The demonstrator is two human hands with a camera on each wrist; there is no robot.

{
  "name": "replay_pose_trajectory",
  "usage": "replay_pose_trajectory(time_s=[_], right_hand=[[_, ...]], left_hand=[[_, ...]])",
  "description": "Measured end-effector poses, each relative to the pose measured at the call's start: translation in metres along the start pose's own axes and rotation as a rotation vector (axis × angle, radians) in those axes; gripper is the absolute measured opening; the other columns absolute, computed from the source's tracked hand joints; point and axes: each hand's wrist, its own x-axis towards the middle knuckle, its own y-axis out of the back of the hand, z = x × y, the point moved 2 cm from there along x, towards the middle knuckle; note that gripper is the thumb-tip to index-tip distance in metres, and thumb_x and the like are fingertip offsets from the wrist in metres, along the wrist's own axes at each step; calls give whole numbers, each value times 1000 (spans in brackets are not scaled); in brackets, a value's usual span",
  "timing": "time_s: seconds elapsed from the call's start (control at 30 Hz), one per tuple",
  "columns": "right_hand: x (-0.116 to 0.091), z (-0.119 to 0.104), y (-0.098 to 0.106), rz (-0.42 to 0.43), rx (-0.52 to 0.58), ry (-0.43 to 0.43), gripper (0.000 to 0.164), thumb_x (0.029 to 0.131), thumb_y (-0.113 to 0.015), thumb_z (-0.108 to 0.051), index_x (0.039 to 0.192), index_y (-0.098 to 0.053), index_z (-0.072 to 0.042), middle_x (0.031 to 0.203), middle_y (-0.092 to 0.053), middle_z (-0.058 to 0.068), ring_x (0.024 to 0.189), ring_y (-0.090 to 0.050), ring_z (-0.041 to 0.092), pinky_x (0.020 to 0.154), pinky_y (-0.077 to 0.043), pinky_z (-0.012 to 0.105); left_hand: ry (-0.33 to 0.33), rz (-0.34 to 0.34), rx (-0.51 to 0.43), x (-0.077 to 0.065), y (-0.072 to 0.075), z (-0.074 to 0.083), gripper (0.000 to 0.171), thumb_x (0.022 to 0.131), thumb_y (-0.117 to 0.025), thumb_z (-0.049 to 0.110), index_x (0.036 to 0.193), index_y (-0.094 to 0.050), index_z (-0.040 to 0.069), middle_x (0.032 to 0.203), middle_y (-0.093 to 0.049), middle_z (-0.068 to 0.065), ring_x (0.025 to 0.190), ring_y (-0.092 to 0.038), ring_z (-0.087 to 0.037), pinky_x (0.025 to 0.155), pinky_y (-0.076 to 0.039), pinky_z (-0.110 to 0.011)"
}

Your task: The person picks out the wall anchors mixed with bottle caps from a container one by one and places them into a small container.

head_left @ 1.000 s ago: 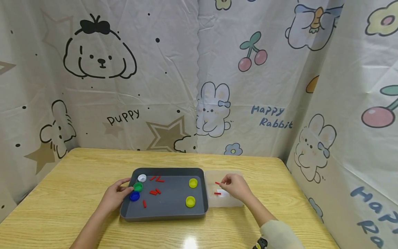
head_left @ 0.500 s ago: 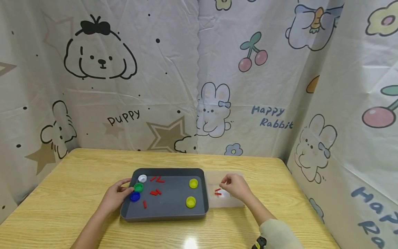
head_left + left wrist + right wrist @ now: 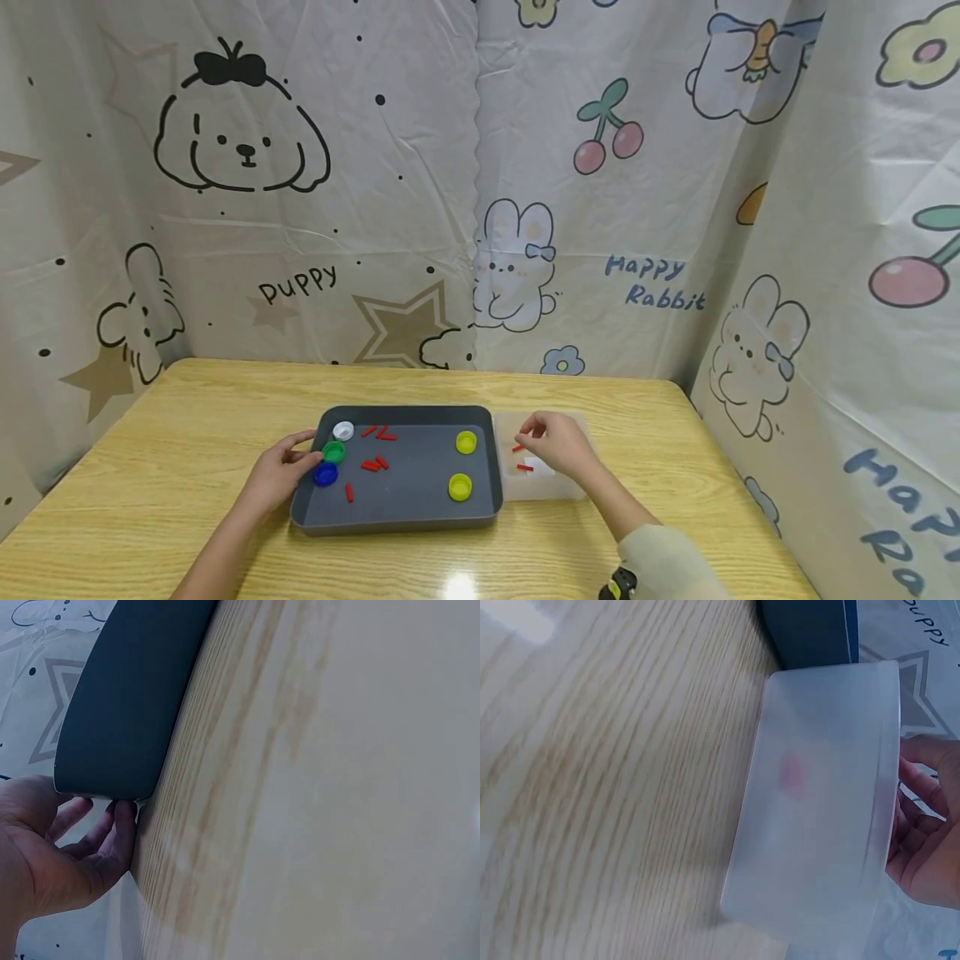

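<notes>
My left hand (image 3: pixel 276 475) grips the left end of a dark grey tray (image 3: pixel 405 527), thumb over the rim and fingers along the outside; the left wrist view shows this hand (image 3: pixel 71 847) against the tray's end wall (image 3: pixel 120 735). Over a frosted plastic box (image 3: pixel 543 492) at the tray's right, my right hand (image 3: pixel 561 442) pinches a short red stick (image 3: pixel 517 448) at its fingertips. A second red stick (image 3: pixel 525 467) lies in the box beside a white patch (image 3: pixel 538 467). In the right wrist view the box's wall (image 3: pixel 817 802) hides the fingertips.
Inside the tray, white (image 3: pixel 342 431), green (image 3: pixel 333 452) and blue (image 3: pixel 325 474) caps line the left end. Several red sticks (image 3: pixel 371 466) lie loose nearby. Two yellow caps (image 3: pixel 466 442) sit toward the right. A printed curtain hangs behind the wooden table (image 3: pixel 232 400).
My right hand has shifted slightly left over the box. The upper red stick dropped lower half a second ago and is now back up at the fingertips. My left hand stays on the tray.
</notes>
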Motion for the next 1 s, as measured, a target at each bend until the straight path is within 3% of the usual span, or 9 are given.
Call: replay_pose_trajectory(time_s=[0.43,0.67,1.0], right_hand=[[-2,-38,-12,-60,85,78,9,83,-70,-19,84,-66,-11,75,-56,1,52,-47,11,46,-41,23],[-1,-55,-18,-82,79,139,11,85,-68,-22,88,-68,-11,77,-60,-2,68,-49,11,57,-42,23],[0,-76,-35,-115,46,198,14,85,-68,-29,88,-69,-15,79,-59,-3,70,-50,10,57,-42,22]], left_hand=[[-10,0,-4,-2,1,3,53,94,-55,26,137,-42,-2,117,-58,-30,104,-59,-36,83,-50,-42],[-14,-1,-5,-2,0,3,53,94,-56,26,137,-42,-2,117,-58,-29,105,-58,-36,83,-50,-42],[-12,1,-17,-3,1,3,52,94,-56,26,136,-42,-2,117,-58,-29,104,-58,-35,83,-50,-41]])
